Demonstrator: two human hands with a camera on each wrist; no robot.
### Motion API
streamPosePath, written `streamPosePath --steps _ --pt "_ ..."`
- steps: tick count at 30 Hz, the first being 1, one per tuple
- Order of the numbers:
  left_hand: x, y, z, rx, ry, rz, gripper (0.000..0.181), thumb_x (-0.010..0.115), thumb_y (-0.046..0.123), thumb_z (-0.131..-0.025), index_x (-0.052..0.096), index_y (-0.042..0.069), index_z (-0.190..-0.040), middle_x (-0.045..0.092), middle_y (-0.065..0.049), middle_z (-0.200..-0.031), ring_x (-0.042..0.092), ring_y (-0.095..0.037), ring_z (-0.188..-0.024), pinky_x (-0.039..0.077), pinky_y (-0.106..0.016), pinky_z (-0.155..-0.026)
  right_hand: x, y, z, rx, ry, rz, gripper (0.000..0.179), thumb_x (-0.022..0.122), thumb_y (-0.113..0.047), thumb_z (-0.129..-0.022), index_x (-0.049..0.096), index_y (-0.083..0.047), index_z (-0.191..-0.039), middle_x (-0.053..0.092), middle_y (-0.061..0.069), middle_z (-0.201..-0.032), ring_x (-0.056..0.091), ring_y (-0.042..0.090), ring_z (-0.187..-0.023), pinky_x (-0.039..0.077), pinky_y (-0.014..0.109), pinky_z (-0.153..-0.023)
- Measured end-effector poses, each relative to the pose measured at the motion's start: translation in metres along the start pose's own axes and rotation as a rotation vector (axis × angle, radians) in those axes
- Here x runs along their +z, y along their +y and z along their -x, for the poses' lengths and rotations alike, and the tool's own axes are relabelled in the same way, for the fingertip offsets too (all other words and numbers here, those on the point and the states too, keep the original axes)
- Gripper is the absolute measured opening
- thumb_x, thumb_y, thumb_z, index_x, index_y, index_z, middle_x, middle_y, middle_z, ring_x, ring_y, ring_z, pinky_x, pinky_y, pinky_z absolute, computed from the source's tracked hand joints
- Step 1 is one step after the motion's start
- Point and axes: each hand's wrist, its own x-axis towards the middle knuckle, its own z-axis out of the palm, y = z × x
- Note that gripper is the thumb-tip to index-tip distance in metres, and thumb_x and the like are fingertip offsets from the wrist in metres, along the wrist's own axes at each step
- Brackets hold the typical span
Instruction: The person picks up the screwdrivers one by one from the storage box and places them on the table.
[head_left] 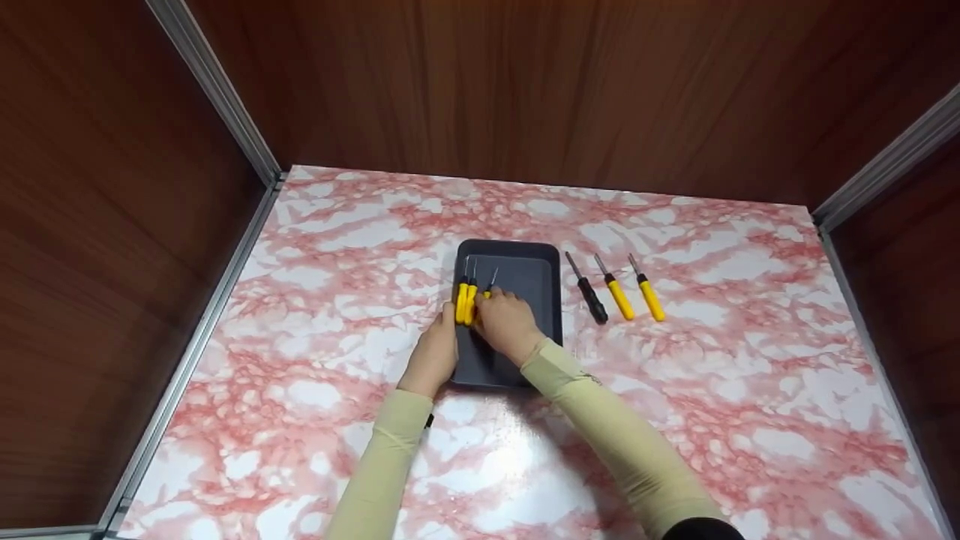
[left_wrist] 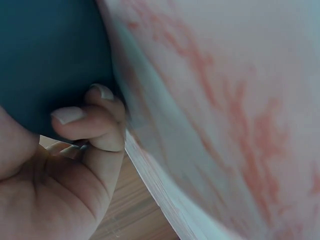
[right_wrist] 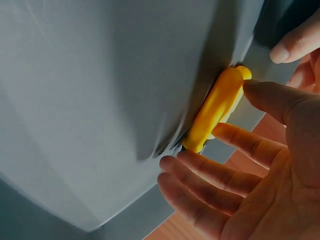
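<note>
A dark grey rectangular tray (head_left: 525, 270) stands in the middle of the table. Inside it, along the left side, lie two screwdrivers with yellow handles (head_left: 461, 304), side by side. A third screwdriver (head_left: 493, 277) is next to them, its handle mostly hidden under my right hand (head_left: 512, 322). In the right wrist view, my loosely extended thumb and fingers touch a yellow handle (right_wrist: 212, 110) near the tray wall. My left hand (head_left: 435, 356) grips the tray's left edge; its curled fingers (left_wrist: 90, 125) are against the tray's outer side in the left wrist view.
Right of the tray, a black-handled screwdriver (head_left: 591, 298) and two yellow-handled screwdrivers (head_left: 619, 298) lie in a row, tips pointing away from me. The table (head_left: 750, 360) has a red and white marbled top. Brown wood panels (head_left: 525, 97) enclose its back and sides.
</note>
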Motion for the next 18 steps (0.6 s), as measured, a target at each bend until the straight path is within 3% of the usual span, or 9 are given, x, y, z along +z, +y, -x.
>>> streamPosePath --steps 4,6,11,18 --pt "0.0004 -0.0009 0.0000 0.003 0.003 -0.003 0.030 0.047 -0.006 -0.093 0.037 0.000 -0.121 0.058 -0.019 -0.095 0.062 -0.036 -0.077 0.050 -0.046 -0.069 0.0005 -0.0003 0.0001 0.015 -0.058 -0.019 0.029 0.074 -0.029 -0.083 0.069 -0.004 -0.097 0.061 0.016 -0.089 0.062 0.034 -0.076 0.053 0.048 -0.061" --pt "0.0006 -0.0010 -0.0001 0.004 0.005 -0.008 0.030 0.046 -0.007 -0.092 0.037 -0.001 -0.121 0.058 -0.019 -0.096 0.062 -0.036 -0.077 0.050 -0.046 -0.069 0.0006 -0.0002 0.0003 0.014 -0.068 -0.016 0.022 0.072 -0.022 -0.085 0.070 -0.002 -0.095 0.061 0.016 -0.089 0.062 0.034 -0.078 0.054 0.047 -0.061" --pt "0.0001 -0.0005 0.0000 0.004 0.006 -0.014 0.030 0.046 -0.006 -0.093 0.037 -0.001 -0.121 0.058 -0.019 -0.096 0.063 -0.036 -0.077 0.050 -0.046 -0.068 0.0007 0.0006 0.0011 0.001 -0.051 0.020 0.011 0.060 -0.001 -0.088 0.069 -0.001 -0.094 0.061 0.017 -0.087 0.061 0.033 -0.077 0.054 0.046 -0.058" --pt "-0.0008 -0.0008 0.0006 -0.010 -0.005 -0.009 0.028 0.047 -0.006 -0.093 0.038 0.001 -0.119 0.058 -0.017 -0.095 0.062 -0.035 -0.076 0.050 -0.045 -0.068 0.0016 0.0025 0.0019 -0.015 -0.030 0.046 0.015 0.058 0.003 -0.089 0.069 -0.002 -0.098 0.061 0.017 -0.087 0.061 0.032 -0.076 0.054 0.044 -0.060"
